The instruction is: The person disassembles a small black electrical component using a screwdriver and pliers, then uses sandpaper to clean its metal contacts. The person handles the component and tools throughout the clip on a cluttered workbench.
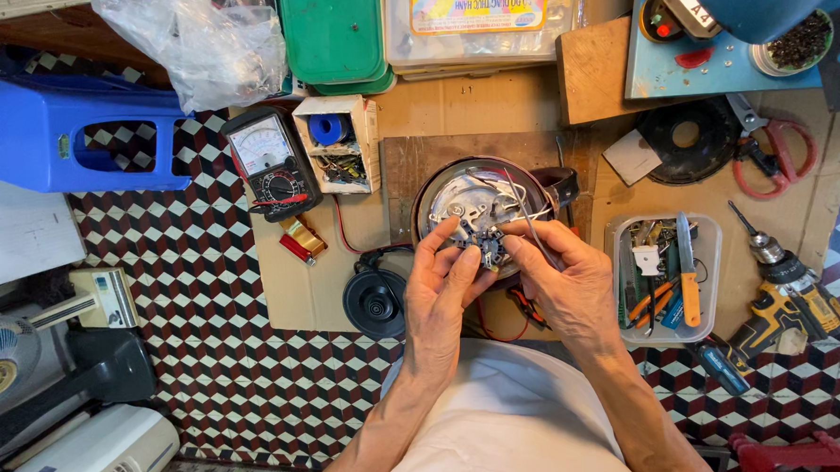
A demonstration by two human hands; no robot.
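A person seated on a floor of red, black and white patterned tile (206,302) works over flattened sheets of cardboard (452,107) and a wooden board (416,156). On the board lies an upturned electric kettle (456,192), its bottom cover already off and lying apart as a black disc (374,302) to the left; the metal underside, wiring and switch block (485,245) are exposed — the repair looks mid-course, with reassembly yet to be done.

The left hand (441,287) pinches the switch block between thumb and fingers; the right hand (564,282) is closed on a thin probe-like tool (523,213) pointed at the same block.

Around the work: a blue plastic stool (57,129) on its side, an analogue multimeter (270,162), a small box of solder and parts (340,145), a clear tray of hand tools (713,242), a yellow cordless drill (786,300) and red-handled scissors (775,150). Fans and a white appliance crowd the lower left corner.
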